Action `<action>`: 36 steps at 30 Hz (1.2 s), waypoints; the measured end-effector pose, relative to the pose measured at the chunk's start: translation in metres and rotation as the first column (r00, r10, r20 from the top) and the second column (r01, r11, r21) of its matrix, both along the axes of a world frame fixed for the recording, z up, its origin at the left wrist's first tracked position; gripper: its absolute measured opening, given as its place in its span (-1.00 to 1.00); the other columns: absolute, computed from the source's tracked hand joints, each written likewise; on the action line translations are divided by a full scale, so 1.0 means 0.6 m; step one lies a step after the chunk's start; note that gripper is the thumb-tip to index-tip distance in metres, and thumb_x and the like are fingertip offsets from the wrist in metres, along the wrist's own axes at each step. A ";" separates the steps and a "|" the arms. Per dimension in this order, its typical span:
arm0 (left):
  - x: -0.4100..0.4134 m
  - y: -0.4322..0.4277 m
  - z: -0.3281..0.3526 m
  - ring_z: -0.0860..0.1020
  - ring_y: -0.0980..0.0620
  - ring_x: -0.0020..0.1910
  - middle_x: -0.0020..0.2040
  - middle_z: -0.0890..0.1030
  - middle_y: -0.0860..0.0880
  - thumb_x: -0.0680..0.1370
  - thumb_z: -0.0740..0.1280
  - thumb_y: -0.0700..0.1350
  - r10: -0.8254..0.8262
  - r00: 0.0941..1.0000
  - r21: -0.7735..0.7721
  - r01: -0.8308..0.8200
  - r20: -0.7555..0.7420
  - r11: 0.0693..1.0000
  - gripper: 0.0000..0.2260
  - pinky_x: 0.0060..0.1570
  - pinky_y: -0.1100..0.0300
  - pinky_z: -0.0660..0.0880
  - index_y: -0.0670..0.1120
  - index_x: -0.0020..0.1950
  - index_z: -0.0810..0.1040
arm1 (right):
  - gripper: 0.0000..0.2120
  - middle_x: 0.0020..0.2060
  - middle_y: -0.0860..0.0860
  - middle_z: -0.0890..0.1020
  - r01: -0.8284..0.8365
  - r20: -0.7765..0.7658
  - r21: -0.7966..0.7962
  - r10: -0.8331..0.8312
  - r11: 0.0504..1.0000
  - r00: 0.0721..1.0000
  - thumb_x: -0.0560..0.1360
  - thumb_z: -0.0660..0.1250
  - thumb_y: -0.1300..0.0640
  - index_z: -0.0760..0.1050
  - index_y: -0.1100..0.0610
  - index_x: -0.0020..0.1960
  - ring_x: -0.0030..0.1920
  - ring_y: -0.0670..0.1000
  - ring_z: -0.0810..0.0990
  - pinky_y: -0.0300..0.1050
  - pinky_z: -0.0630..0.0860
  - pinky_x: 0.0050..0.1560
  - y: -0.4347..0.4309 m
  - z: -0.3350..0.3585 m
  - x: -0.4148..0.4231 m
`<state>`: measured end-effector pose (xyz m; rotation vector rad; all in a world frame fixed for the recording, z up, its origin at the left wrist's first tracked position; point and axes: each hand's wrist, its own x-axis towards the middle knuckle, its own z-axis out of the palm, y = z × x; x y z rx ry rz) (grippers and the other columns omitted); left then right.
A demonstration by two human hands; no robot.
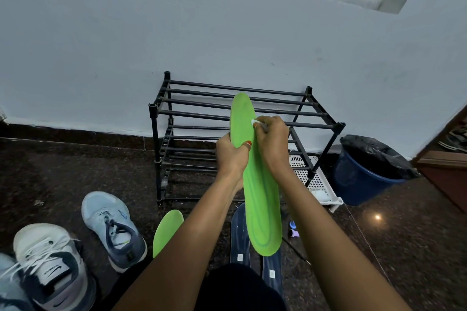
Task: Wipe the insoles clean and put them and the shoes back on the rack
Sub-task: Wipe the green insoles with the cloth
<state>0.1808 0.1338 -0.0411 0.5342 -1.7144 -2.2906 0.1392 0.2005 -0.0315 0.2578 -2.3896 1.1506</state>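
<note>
My left hand grips a long green insole near its middle and holds it up in front of the black shoe rack. My right hand pinches a small white wipe against the insole's right edge near the toe. A second green insole lies on the floor, partly behind my left forearm. Two dark blue insoles lie under the held one. A light blue sneaker and a white and grey sneaker stand on the floor at the left.
The rack's shelves hold nothing and it stands against a white wall. A white perforated basket sits at its right foot, and a blue bin with a black liner beyond. Two small bottles stand on the dark speckled floor. A part of another shoe shows bottom left.
</note>
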 end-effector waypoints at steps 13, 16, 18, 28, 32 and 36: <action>0.006 -0.007 0.009 0.56 -0.10 -0.14 -0.14 0.59 -0.13 0.50 0.26 -0.41 -0.088 0.996 0.011 0.088 -0.006 0.996 -0.81 -0.03 0.03 0.53 -0.16 0.01 0.52 | -0.85 -0.24 0.16 0.56 -0.014 -0.012 -0.057 0.013 0.998 1.000 0.52 0.27 0.29 0.58 0.34 -0.05 -0.28 0.00 0.43 -0.43 0.26 -0.39 0.019 -0.007 -0.015; 0.003 -0.021 0.013 0.55 -0.08 -0.25 -0.22 0.56 -0.12 0.50 0.24 -0.42 -0.160 0.987 0.063 0.158 0.030 0.985 -0.82 -0.17 0.11 0.52 -0.16 -0.10 0.51 | -0.85 -0.19 0.13 0.57 -0.043 -0.027 -0.013 0.042 0.999 0.999 0.50 0.30 0.27 0.59 0.31 0.00 -0.22 -0.02 0.46 -0.55 0.29 -0.29 0.023 -0.018 -0.003; 0.004 -0.031 0.018 0.56 -0.05 -0.35 -0.28 0.58 -0.13 0.50 0.27 -0.38 -0.180 0.982 0.161 0.167 0.065 0.973 -0.86 -0.31 0.17 0.53 -0.16 -0.14 0.51 | -0.86 -0.14 0.13 0.58 -0.076 -0.034 0.025 0.077 0.997 0.996 0.49 0.31 0.28 0.59 0.29 0.01 -0.18 -0.02 0.48 -0.54 0.31 -0.24 0.022 -0.026 0.010; 0.005 -0.043 0.023 0.54 -0.08 -0.29 -0.22 0.56 -0.13 0.49 0.32 -0.39 -0.124 0.981 0.133 0.104 0.151 0.986 -0.79 -0.30 0.17 0.50 -0.32 0.12 0.51 | -0.85 -0.15 0.08 0.51 -0.167 -0.072 0.157 0.180 0.973 0.981 0.46 0.31 0.35 0.58 0.30 0.01 -0.17 -0.04 0.44 -0.52 0.32 -0.20 0.024 -0.029 0.033; 0.006 -0.033 0.024 0.55 -0.11 -0.13 -0.11 0.57 -0.15 0.49 0.32 -0.39 -0.104 0.987 0.087 0.093 0.126 0.992 -0.79 -0.11 0.08 0.51 -0.27 0.11 0.53 | -0.85 -0.12 0.13 0.52 -0.061 -0.108 0.105 0.072 0.993 0.991 0.49 0.30 0.32 0.58 0.30 0.03 -0.16 -0.03 0.43 -0.38 0.26 -0.21 0.017 -0.016 0.016; 0.003 -0.031 0.020 0.55 -0.12 -0.12 -0.10 0.57 -0.16 0.49 0.31 -0.40 -0.038 0.993 0.095 0.027 0.114 0.995 -0.80 -0.06 0.03 0.53 -0.27 0.09 0.54 | -0.84 -0.11 0.19 0.52 -0.068 -0.112 0.180 0.090 0.981 0.990 0.48 0.26 0.38 0.56 0.34 0.02 -0.14 0.04 0.44 -0.31 0.23 -0.21 0.005 -0.019 0.018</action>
